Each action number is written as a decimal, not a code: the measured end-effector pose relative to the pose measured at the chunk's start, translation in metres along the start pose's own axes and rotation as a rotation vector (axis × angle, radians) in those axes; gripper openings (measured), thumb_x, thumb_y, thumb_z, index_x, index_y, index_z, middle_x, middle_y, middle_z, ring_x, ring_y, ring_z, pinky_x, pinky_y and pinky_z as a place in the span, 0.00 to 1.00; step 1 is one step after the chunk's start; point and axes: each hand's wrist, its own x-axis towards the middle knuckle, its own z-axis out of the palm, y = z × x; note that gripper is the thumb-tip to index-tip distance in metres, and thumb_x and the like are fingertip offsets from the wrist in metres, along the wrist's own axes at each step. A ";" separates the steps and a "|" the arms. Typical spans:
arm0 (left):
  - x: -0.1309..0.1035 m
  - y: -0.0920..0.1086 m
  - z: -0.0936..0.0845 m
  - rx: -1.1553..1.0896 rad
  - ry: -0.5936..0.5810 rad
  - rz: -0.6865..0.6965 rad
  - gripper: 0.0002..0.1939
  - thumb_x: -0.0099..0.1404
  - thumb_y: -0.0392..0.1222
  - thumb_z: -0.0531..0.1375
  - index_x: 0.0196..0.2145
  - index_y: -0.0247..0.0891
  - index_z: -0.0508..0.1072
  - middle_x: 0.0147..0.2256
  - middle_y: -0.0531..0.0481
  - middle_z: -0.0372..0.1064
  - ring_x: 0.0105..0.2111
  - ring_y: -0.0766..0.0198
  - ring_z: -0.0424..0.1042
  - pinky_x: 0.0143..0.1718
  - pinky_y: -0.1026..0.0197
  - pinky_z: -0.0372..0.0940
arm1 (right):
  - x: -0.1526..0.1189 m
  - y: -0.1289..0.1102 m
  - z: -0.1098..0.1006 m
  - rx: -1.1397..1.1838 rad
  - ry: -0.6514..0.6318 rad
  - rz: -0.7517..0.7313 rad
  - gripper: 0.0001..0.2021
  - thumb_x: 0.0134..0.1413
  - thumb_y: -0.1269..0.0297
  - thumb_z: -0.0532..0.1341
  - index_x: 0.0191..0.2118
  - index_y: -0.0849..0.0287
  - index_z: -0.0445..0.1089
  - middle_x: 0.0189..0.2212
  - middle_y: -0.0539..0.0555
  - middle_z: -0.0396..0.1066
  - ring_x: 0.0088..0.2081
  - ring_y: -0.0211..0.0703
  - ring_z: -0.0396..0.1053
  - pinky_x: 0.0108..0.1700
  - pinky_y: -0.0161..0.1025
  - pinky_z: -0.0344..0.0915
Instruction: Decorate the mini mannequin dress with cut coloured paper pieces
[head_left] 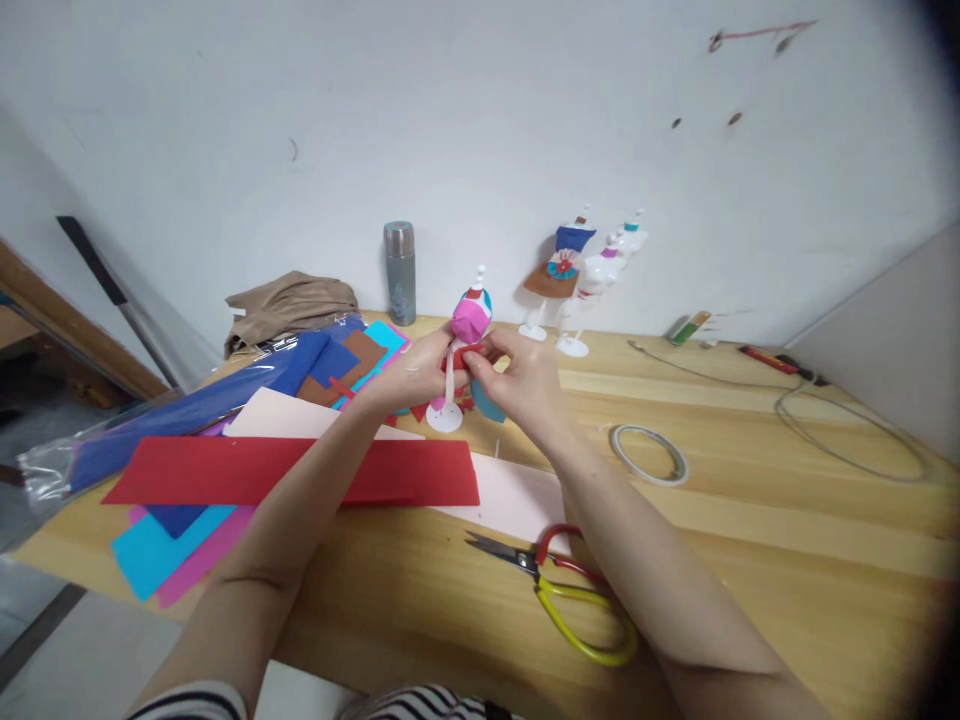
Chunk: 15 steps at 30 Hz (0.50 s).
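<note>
In front of me a miniature dress form [472,322] stands upright on a round white base, its bust wrapped in pink and blue paper. My left hand [421,372] is closed at its waist from the left, some fingertips hidden. From the right, my right hand [517,372] pinches a piece of red paper [456,360] against the waist. A pale strip hangs down the form's front. Below my right hand is a light blue piece [487,402], partly covered. Small red and pink scraps lie around the base.
A long red sheet [300,470] crosses other coloured sheets. Red-and-yellow scissors [547,580] lie open near my right forearm. A tape roll [649,455] and a cable are to the right. More dressed forms [574,265] and a thermos [400,275] stand by the wall.
</note>
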 end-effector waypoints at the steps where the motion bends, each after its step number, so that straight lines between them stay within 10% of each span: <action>1: 0.000 -0.001 -0.001 0.001 -0.007 0.007 0.11 0.59 0.41 0.62 0.39 0.38 0.67 0.32 0.52 0.69 0.33 0.62 0.70 0.36 0.61 0.68 | 0.000 0.000 0.000 0.007 0.003 0.012 0.08 0.53 0.63 0.60 0.24 0.55 0.66 0.25 0.53 0.75 0.28 0.45 0.72 0.34 0.41 0.65; 7: -0.001 -0.012 -0.019 -0.101 -0.187 0.097 0.24 0.56 0.42 0.64 0.50 0.38 0.68 0.44 0.47 0.72 0.45 0.56 0.73 0.48 0.56 0.69 | 0.001 0.001 0.000 0.016 0.017 0.024 0.10 0.52 0.62 0.61 0.23 0.54 0.65 0.24 0.53 0.74 0.26 0.45 0.70 0.33 0.41 0.64; 15: -0.005 -0.015 -0.039 -0.309 -0.297 0.100 0.16 0.53 0.40 0.64 0.41 0.38 0.73 0.41 0.45 0.73 0.47 0.54 0.73 0.50 0.54 0.69 | 0.001 -0.003 -0.003 0.069 -0.025 0.039 0.09 0.52 0.61 0.62 0.23 0.55 0.66 0.22 0.52 0.74 0.26 0.44 0.70 0.32 0.41 0.64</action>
